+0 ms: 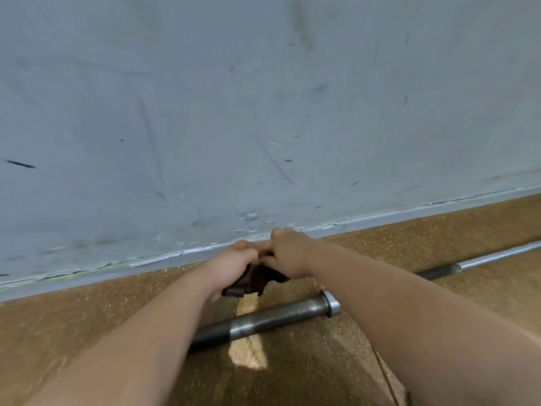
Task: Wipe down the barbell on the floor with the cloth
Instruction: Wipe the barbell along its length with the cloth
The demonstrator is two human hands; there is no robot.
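A steel barbell [263, 319] lies on the brown speckled floor, running from lower left to upper right, its sleeve and collar near the middle and the thin shaft reaching the right edge. My right forearm hides part of the bar. Above the sleeve, both hands hold a dark brown cloth [254, 278] in the air. My left hand [234, 260] grips its left side and my right hand [288, 252] grips its right side, knuckles nearly touching. The cloth hangs bunched below the hands, apart from the bar.
A scuffed grey wall [263, 112] with a chipped pale baseboard [164, 257] stands just behind the barbell. Brown floor [87, 312] spreads left and toward me, with a bright light patch [248, 353] beside the sleeve.
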